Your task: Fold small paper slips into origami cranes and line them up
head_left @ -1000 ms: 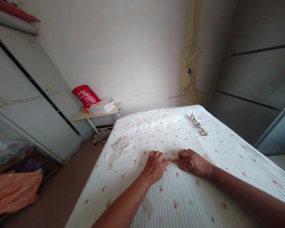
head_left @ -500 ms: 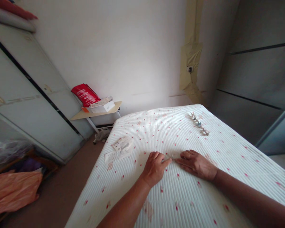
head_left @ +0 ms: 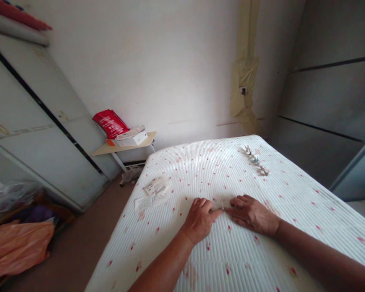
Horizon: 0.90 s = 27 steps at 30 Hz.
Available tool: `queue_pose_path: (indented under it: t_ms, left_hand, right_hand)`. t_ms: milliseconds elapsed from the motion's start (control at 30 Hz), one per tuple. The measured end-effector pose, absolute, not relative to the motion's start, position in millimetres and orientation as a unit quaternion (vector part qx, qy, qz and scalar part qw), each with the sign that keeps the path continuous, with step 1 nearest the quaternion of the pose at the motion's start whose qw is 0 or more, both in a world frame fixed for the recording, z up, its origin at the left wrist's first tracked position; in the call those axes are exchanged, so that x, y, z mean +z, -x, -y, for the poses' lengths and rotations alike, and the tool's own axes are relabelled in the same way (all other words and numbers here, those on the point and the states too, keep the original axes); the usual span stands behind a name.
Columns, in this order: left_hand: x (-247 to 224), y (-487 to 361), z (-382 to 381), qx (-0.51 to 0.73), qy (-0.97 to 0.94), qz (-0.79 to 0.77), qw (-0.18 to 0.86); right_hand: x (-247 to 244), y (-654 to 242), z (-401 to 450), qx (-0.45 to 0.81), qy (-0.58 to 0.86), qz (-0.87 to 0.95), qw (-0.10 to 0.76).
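Whitish small piece [head_left: 223,206]: sits right at the meeting fingertips, low centre of the frame; too small from where I stand to say what it is.
Left hand [head_left: 199,221]: fingers curled, index and thumb reaching in to the piece; whether they pinch it I cannot tell.
Right hand [head_left: 254,215]: lies low, fingers pointing in from the other side; its grip is hidden too. Palms apart, only the tips near one another.
Progress: the piece is in work, not set down by itself, I'd judge; what remains on it can't be read from here.
Row of little twisted figures [head_left: 255,161]: upper right of the bedding, well apart from the hands, looking already shaped.
Printed papers [head_left: 156,190]: overlapping, left of centre.
Bedding [head_left: 200,170]: white, ribbed, red-dotted, under everything named so far.
Side table [head_left: 105,150]: beyond, upper left, bearing a red bag [head_left: 110,123] and white box [head_left: 134,139].
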<state>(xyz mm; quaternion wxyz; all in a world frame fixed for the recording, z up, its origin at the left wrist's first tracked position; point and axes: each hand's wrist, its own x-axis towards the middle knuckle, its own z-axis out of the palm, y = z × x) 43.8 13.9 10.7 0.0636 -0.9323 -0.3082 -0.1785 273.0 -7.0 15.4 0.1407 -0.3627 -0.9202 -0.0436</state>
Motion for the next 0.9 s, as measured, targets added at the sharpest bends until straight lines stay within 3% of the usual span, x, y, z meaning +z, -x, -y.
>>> queue_pose_path:
  t_ms: [267,600,900]
  left_hand:
    - [14.8,-53.6,-10.0,-0.146,0.923,0.346,0.086]
    - [2.4,-43.8,-15.1,-0.207,0.927,0.302,0.085]
    - [1.2,-43.8,-14.2,-0.248,0.919,0.289,0.098]
  right_hand:
    - [17.3,-266.8,3.5,-0.037,0.372,0.919,0.124]
    - [5.8,-281.3,-3.1,0.122,0.395,0.872,0.262]
    - [7.7,-279.7,-2.0,0.14,0.401,0.858,0.289]
